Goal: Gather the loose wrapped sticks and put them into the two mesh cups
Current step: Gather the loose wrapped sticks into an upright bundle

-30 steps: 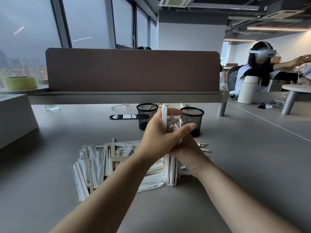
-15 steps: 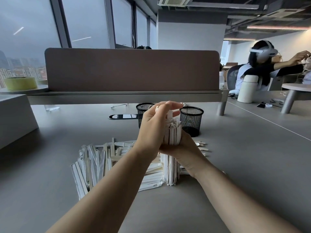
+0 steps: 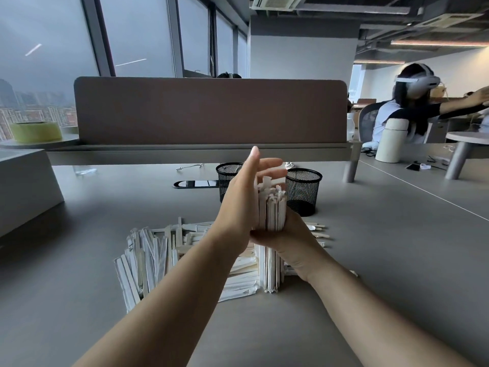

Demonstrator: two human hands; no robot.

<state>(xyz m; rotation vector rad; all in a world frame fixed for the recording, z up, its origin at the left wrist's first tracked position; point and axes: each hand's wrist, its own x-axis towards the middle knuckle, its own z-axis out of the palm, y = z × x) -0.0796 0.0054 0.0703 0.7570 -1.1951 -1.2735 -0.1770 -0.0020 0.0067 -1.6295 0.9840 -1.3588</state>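
Here the right hand (image 3: 288,235) grips an upright bundle of wrapped sticks (image 3: 272,207) around its middle, lower ends standing on the grey desk (image 3: 370,260). The left hand (image 3: 244,205) lies flat against the bundle's left side, fingers straight and spread, clasping nothing. Below and left of the hands, a loose pile of sticks (image 3: 156,258) sprawls on the desk. Just beyond the fingertips stand two black mesh cups (image 3: 303,190), one partly hidden by the left hand. Behind them runs a brown divider panel (image 3: 209,109), then tall windows (image 3: 47,43). Far right, another person (image 3: 402,112) sits wearing a headset.
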